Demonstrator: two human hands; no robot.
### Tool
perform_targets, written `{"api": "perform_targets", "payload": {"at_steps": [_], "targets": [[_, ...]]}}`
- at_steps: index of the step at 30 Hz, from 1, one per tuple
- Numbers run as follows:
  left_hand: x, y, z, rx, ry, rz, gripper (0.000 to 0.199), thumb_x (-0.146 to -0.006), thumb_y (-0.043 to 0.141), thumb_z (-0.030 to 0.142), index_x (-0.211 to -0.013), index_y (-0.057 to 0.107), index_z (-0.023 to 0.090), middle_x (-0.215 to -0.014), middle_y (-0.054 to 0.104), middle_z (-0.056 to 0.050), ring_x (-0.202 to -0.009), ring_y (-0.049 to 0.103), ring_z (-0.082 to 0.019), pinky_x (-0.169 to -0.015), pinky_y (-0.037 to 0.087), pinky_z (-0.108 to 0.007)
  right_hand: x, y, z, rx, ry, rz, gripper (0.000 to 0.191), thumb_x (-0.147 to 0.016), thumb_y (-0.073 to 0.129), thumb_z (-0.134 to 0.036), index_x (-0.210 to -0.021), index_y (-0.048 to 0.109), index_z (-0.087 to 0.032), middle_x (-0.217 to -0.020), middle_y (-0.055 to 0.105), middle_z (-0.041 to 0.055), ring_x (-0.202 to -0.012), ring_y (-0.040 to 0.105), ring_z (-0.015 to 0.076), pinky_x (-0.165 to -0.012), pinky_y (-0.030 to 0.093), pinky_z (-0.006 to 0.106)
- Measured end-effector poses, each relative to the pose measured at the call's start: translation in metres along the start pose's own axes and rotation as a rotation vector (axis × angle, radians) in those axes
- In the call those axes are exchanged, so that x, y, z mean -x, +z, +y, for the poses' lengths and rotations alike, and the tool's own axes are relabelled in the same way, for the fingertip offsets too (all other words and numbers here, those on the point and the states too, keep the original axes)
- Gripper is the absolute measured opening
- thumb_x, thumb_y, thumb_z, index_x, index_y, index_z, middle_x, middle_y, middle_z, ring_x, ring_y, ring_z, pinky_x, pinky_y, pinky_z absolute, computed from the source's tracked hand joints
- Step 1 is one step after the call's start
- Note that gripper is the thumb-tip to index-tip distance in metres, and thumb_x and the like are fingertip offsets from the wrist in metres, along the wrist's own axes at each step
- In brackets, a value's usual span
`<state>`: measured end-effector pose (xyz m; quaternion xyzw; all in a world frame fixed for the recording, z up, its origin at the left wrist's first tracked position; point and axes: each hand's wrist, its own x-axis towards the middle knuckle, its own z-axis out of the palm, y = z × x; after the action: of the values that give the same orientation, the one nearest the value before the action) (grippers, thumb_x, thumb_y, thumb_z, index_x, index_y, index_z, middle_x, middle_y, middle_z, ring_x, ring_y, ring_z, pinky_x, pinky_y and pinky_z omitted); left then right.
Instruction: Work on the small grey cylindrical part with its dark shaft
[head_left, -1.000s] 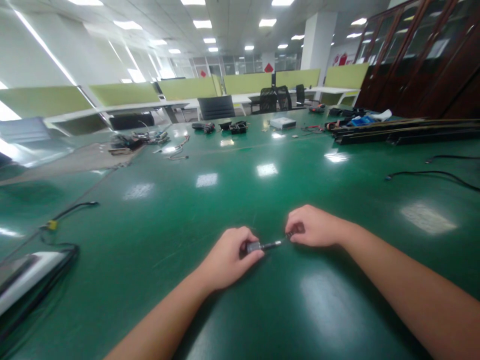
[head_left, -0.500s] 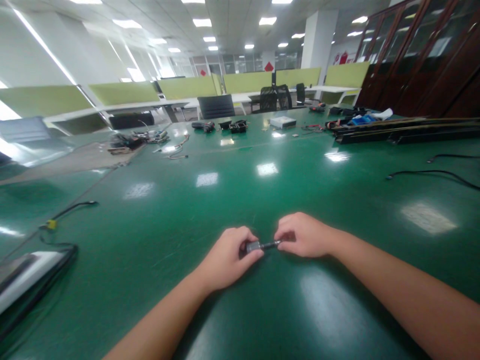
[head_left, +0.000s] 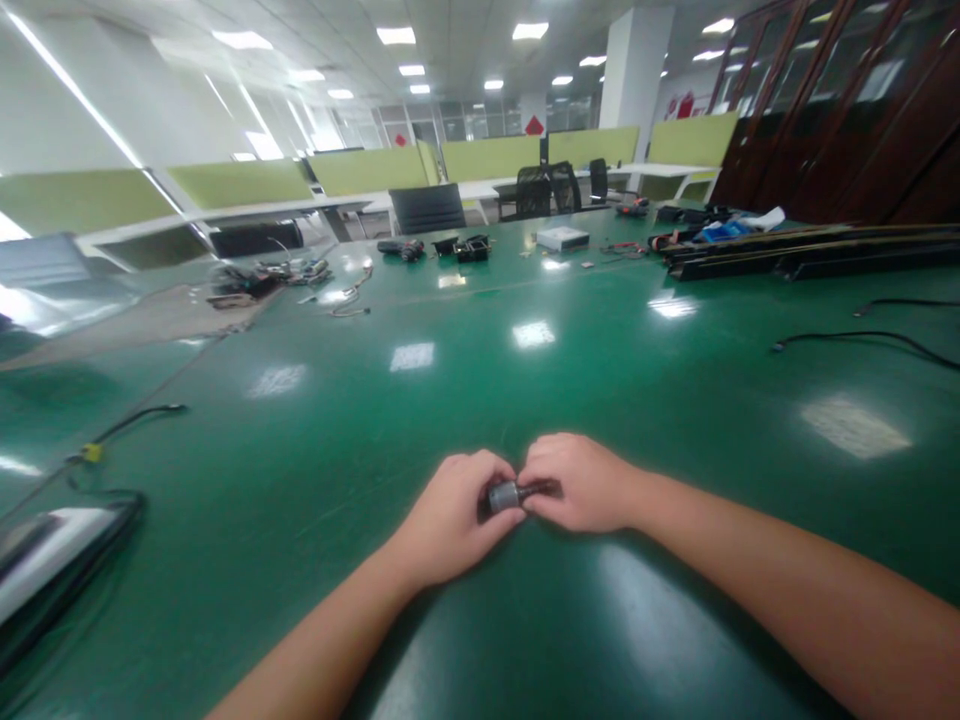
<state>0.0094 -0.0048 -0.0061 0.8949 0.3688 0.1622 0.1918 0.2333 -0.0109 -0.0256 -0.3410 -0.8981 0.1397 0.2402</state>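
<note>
A small grey cylinder with a dark shaft lies level between my hands, low above or on the green table. My left hand grips its thick grey end between thumb and fingers. The thumb and fingers of my right hand are pinched on the dark shaft, close beside the grey body. The fingertips of both hands are almost touching. What the small part is exactly is too blurred to tell.
Black cables lie at the right, and a white-and-black device sits at the left edge. Toward the back are long dark bars, a white box, black parts and a pile of wires.
My right hand has moved left along the shaft, from its tip to near the grey body. My left hand has kept its hold. The view has shifted slightly.
</note>
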Motion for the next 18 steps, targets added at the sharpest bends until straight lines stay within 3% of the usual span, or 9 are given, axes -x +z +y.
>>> {"api": "perform_targets", "payload": {"at_steps": [18], "targets": [[0.0008, -0.0013, -0.0028, -0.001, -0.025, -0.026, 0.023, -0.086, 0.071, 0.036, -0.1, 0.064, 0.021, -0.095, 0.067, -0.004, -0.088, 0.061, -0.023, -0.08, 0.044, -0.036, 0.0028, -0.0044, 0.0038, 0.001, -0.007, -0.021, 0.011, -0.087, 0.065, -0.025, -0.091, 0.073, -0.018, -0.082, 0.066, 0.0034, -0.081, 0.059, 0.0175, -0.075, 0.042, 0.03]]}}
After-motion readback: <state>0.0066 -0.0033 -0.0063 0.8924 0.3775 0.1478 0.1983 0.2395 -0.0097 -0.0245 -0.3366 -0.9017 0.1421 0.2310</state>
